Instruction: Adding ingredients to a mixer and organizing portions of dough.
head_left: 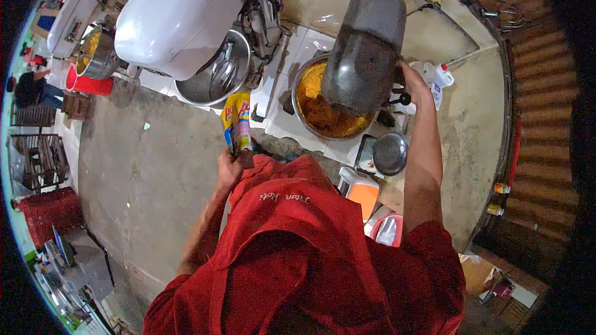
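My left hand (231, 167) grips a yellow plastic packet (237, 118) in front of my red apron (285, 242). My right hand (415, 84) touches the side of a dark grey stand mixer (363, 43), just above a black knob (405, 98), with its fingers partly hidden by the machine. Under the mixer head, a steel bowl (300, 113) holds an orange-yellow batter (313, 84). A white stand mixer (164, 12) with a steel bowl (192, 92) and whisk (223, 74) is at my upper left.
A round metal pan (390, 152), an orange container (360, 198) and a white jug (442, 80) are at right. Further left stand another mixer (67, 22), a red bucket (93, 85), racks (38, 158) and a person (31, 90). Corrugated metal sheeting (537, 136) lines the right side.
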Tool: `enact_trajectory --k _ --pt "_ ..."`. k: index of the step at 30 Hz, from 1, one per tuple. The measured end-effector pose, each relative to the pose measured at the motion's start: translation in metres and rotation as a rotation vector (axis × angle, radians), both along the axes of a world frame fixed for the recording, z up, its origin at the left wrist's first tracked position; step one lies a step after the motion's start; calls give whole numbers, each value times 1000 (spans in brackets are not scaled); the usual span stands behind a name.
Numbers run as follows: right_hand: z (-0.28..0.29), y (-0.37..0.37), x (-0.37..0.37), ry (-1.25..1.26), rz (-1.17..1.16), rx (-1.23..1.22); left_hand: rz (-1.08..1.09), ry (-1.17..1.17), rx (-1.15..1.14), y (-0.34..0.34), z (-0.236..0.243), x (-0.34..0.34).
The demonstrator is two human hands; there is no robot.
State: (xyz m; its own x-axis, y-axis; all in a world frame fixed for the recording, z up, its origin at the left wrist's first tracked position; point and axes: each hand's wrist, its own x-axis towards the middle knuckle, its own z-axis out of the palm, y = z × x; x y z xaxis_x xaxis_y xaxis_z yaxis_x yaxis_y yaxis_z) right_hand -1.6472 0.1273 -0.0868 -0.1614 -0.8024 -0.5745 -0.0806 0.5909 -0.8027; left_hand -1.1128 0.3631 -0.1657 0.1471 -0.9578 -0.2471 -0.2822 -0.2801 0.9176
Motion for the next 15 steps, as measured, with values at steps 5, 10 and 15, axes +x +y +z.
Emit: enact_trajectory --k 5,10,15 --pt "16 -1 30 -10 -79 47 34 -9 -12 11 -16 7" --pt "13 9 25 -109 -39 -47 90 42 -9 12 -28 3" --pt "-4 8 6 17 22 -19 7 -157 5 2 -7 -9"
